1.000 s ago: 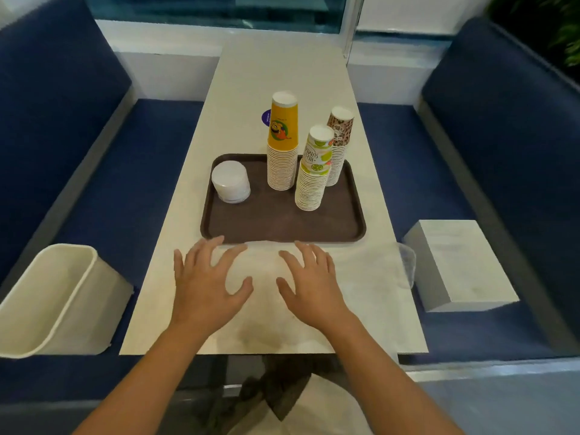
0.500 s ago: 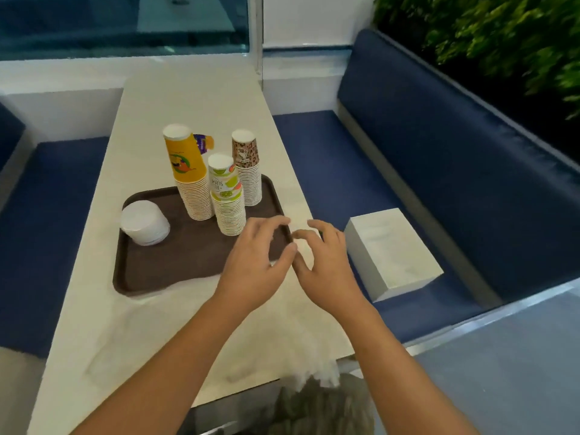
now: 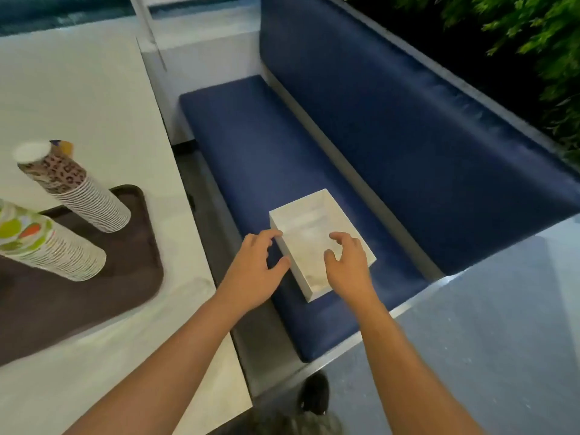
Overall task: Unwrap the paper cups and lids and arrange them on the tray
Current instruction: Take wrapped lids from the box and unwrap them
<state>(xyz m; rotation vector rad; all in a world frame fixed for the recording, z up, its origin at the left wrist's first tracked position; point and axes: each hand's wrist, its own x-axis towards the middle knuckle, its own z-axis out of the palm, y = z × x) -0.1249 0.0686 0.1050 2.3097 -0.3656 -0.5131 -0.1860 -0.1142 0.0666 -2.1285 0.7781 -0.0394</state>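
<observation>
**Head view: both hands have gone from the table to the box on the bench**

At the far left the tray (image 3: 138,277) sits on the table (image 3: 78,89), cut off by the frame. The lids and the yellow stack seen half a second ago are now out of sight. Two cup stacks show on the tray: the green stack (image 3: 53,252), its top clipped by the edge, and the leopard stack (image 3: 81,193) behind it. Both stand where they stood.

The view has swung right since then, and the hands have left the table edge for the bench (image 3: 282,146). The left hand (image 3: 254,271) is spread, with its fingertips at the near-left corner of the box (image 3: 310,227) and its thumb by the side wall. Whether it touches is hard to tell. The right hand (image 3: 348,265) hangs over the box top, fingers loosely bent, gripping nothing. The hands are apart, with the box between and under them.

The box lies flat on the seat cushion, unmoved. What it holds cannot be made out. A dark shoe (image 3: 314,394) shows at the bottom, blurred.
</observation>
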